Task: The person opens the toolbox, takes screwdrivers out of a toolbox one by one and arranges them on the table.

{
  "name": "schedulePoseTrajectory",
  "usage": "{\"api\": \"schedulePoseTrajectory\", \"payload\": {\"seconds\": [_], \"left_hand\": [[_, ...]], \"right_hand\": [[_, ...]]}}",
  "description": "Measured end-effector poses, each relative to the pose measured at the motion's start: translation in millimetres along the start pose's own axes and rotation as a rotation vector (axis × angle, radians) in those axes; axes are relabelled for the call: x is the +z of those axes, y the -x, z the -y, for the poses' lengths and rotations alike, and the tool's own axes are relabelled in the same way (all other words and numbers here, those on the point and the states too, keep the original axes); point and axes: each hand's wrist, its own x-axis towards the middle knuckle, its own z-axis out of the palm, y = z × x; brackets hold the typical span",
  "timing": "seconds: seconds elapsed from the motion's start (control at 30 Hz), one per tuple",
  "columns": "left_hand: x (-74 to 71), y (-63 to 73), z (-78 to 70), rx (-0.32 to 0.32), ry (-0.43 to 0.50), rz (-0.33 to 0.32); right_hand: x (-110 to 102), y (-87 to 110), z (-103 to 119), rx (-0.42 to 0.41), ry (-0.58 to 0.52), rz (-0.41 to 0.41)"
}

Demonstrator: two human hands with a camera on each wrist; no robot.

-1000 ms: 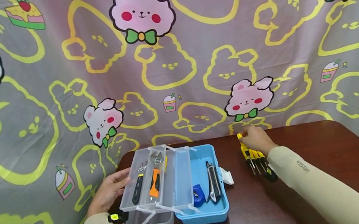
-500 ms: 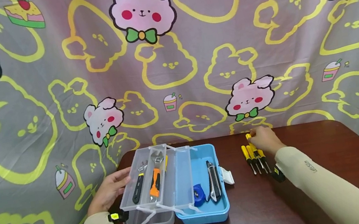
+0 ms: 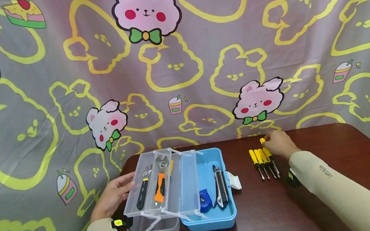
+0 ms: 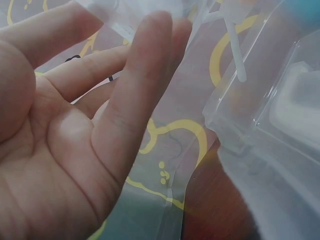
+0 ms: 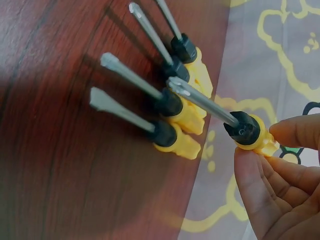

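In the head view, my right hand [image 3: 279, 144] is at the back right of the table, pinching a screwdriver by its yellow handle [image 3: 263, 141]. The right wrist view shows thumb and fingertips on that handle, the shaft of the held screwdriver [image 5: 207, 104] raised above a row of several yellow-and-black screwdrivers [image 5: 170, 102] lying on the table. My left hand [image 3: 112, 195] touches the left side of the clear tray [image 3: 131, 198] of a blue toolbox [image 3: 211, 224]. Its fingers look mostly straight in the left wrist view, their tips against clear plastic.
In the tray lie a black-handled adjustable wrench [image 3: 143, 195] and an orange-handled one [image 3: 160, 188]. A blue tape measure [image 3: 205, 201] and a utility knife [image 3: 220, 190] lie in the blue bottom. The white latch [image 3: 233, 181] juts right. A patterned curtain [image 3: 175, 52] stands behind the table.
My right hand has moved right with the screwdriver, from the left end of the row to its right end, uncovering the other handles. The left hand and toolbox stay put.
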Motion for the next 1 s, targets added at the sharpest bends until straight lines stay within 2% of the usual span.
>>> {"api": "schedulePoseTrajectory", "payload": {"seconds": [0.3,0.5,0.73,1.0], "left_hand": [[-1.2,-1.1,1.6,-0.006,-0.006,-0.013],[-0.6,-1.1,1.0,-0.002,-0.003,-0.014],[0.4,-1.2,1.6,0.01,0.005,-0.001],[-1.0,-1.5,2.9,0.008,0.009,0.0]], "right_hand": [[0.1,-3.1,-12.2,0.024,-0.008,0.009],[1.6,-4.2,-22.7,0.03,0.036,-0.017],[5.6,-8.5,-33.8,0.022,0.055,-0.007],[8.5,-11.9,-39.3,0.093,0.032,0.05]]}}
